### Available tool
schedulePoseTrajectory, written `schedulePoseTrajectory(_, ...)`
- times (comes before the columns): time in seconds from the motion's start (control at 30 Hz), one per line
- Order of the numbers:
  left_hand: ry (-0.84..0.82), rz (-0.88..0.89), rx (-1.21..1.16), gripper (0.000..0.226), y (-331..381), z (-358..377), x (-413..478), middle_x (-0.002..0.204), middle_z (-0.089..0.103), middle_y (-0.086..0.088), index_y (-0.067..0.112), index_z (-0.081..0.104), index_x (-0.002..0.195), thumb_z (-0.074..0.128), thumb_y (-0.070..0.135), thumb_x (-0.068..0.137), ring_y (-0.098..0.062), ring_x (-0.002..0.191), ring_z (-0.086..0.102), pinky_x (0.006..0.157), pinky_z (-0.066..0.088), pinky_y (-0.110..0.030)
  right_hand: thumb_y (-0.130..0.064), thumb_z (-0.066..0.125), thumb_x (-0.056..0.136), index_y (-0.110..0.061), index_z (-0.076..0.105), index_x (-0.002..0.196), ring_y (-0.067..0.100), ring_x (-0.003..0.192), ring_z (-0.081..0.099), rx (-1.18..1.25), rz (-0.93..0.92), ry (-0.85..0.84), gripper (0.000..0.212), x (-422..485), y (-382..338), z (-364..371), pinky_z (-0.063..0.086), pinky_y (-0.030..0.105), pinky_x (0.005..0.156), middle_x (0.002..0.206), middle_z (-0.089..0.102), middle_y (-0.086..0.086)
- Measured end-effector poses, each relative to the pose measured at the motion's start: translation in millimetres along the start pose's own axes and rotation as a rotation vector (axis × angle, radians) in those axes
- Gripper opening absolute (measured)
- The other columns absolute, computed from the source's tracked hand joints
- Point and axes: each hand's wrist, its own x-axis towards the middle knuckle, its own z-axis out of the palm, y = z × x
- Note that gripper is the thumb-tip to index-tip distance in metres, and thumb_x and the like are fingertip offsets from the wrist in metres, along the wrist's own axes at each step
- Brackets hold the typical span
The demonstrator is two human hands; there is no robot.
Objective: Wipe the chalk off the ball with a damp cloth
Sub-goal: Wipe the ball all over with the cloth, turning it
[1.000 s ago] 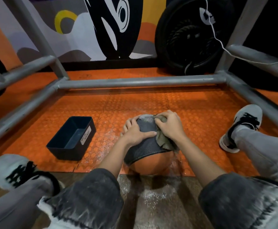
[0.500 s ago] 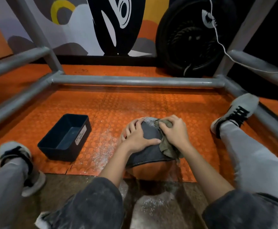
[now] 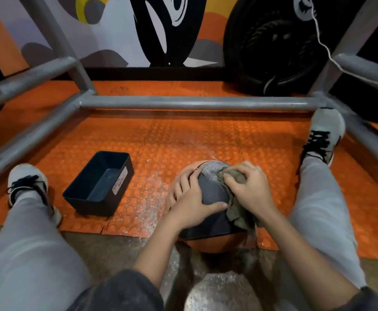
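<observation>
The ball point(image 3: 214, 194) sits on the floor between your legs, at the near edge of the orange mat point(image 3: 183, 140), with its dark panel turned up. Your left hand point(image 3: 192, 203) lies spread over its left side, fingers fairly straight and the thumb across the panel, pressing down and gripping nothing. Your right hand point(image 3: 251, 189) has its fingers curled round the bunched cloth point(image 3: 239, 217), pushing the wad against the upper right of the ball while a loose tail hangs down the side. A pale, chalky patch point(image 3: 208, 173) shows at the top of the panel, just beside the cloth, so that looks like the place to work. Bear down with the left hand so the ball cannot roll, and draw the cloth across the patch in short, firm strokes rather than dabbing. The surface looks textured, so chalk probably sits in the grain; turn a fresh face of the cloth to it once one side clogs. White dust point(image 3: 147, 205) lies on the mat near the black bin point(image 3: 122, 189); avoid rolling the wiped surface through it.
</observation>
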Motion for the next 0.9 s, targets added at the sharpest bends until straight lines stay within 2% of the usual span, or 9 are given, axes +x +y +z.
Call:
schedulePoseTrajectory(0.1,0.089,0.024,-0.077,0.096,-4.9,0.1,10.1,0.146,0.010,0.014,0.038,0.015,0.144,0.069,0.064,0.068,-0.011,0.138,0.008,0.114,0.010,-0.046,-0.013,0.070,0.078,-0.013,0.075,0.084,0.024,0.090,0.060,0.040,0.003,-0.066,0.008,18.1,-1.4,-8.5,0.040,0.029,0.084,0.088,0.066,0.002)
schedulePoseTrajectory(0.13,0.106,0.029,-0.092,0.094,-6.3,-0.1,14.0,0.144,0.013,0.016,0.040,0.019,0.142,0.069,0.064,0.067,-0.009,0.135,0.011,0.113,0.012,-0.045,-0.012,0.071,0.078,-0.013,0.076,0.084,0.020,0.089,0.061,0.051,0.006,-0.089,0.008,25.4,-1.3,-10.9,0.041,0.025,0.082,0.087,0.067,0.002)
schedulePoseTrajectory(0.2,0.139,0.017,-0.098,0.089,-7.1,0.1,20.1,0.139,0.019,0.017,0.040,0.025,0.139,0.070,0.064,0.065,-0.009,0.131,0.017,0.111,0.016,-0.044,-0.011,0.071,0.076,-0.012,0.076,0.082,0.014,0.083,0.060,0.091,0.018,-0.109,0.007,36.7,-0.2,-11.0,0.039,0.013,0.072,0.082,0.065,-0.003)
schedulePoseTrajectory(0.33,0.223,-0.039,-0.087,0.074,-5.1,0.9,34.2,0.130,0.028,0.014,0.037,0.035,0.131,0.065,0.065,0.069,-0.012,0.127,0.023,0.110,0.016,-0.043,-0.008,0.070,0.074,-0.018,0.073,0.075,0.008,0.078,0.058,0.158,0.033,-0.074,0.010,49.2,4.7,1.2,0.040,0.017,0.070,0.077,0.062,-0.012)
schedulePoseTrajectory(0.43,0.358,-0.085,-0.111,0.051,-5.8,2.6,41.3,0.117,0.033,0.014,0.034,0.045,0.118,0.056,0.064,0.077,-0.014,0.120,0.029,0.108,0.018,-0.044,-0.008,0.069,0.075,-0.025,0.069,0.071,0.005,0.078,0.058,0.155,0.009,-0.091,0.017,57.0,2.8,5.5,0.040,0.011,0.071,0.076,0.061,-0.016)
schedulePoseTrajectory(0.6,0.454,-0.085,-0.212,0.030,-8.8,-1.4,49.6,0.101,0.039,0.014,0.032,0.052,0.094,0.059,0.058,0.080,-0.014,0.109,0.034,0.101,0.022,-0.041,-0.014,0.071,0.076,-0.032,0.065,0.076,0.011,0.086,0.062,0.196,0.040,-0.030,0.019,55.1,1.3,8.4,0.047,0.028,0.083,0.082,0.066,-0.012)
schedulePoseTrajectory(0.7,0.346,-0.064,-0.218,0.034,-7.5,-4.1,52.2,0.105,0.035,0.015,0.032,0.049,0.102,0.056,0.059,0.081,-0.011,0.111,0.030,0.100,0.024,-0.038,-0.014,0.069,0.078,-0.024,0.071,0.078,0.021,0.089,0.060,0.043,0.033,0.049,0.010,43.5,-1.7,8.4,0.044,0.035,0.084,0.082,0.063,-0.008)
schedulePoseTrajectory(0.83,0.231,-0.004,-0.179,0.042,-5.3,-0.5,45.9,0.118,0.030,0.012,0.028,0.041,0.126,0.048,0.049,0.091,-0.012,0.121,0.026,0.106,0.023,-0.033,-0.025,0.066,0.072,-0.024,0.075,0.078,0.014,0.083,0.056,0.008,-0.093,-0.146,0.011,35.3,-11.2,-2.5,0.039,0.027,0.080,0.078,0.061,-0.013)
schedulePoseTrajectory(0.9,0.174,0.024,-0.252,0.044,-5.9,-1.1,41.9,0.119,0.027,0.016,0.030,0.038,0.131,0.048,0.047,0.091,-0.008,0.124,0.024,0.109,0.019,-0.033,-0.014,0.071,0.075,-0.025,0.073,0.076,0.015,0.082,0.060,0.066,-0.041,-0.119,0.011,38.6,-0.7,-6.3,0.042,0.024,0.079,0.078,0.065,-0.008)
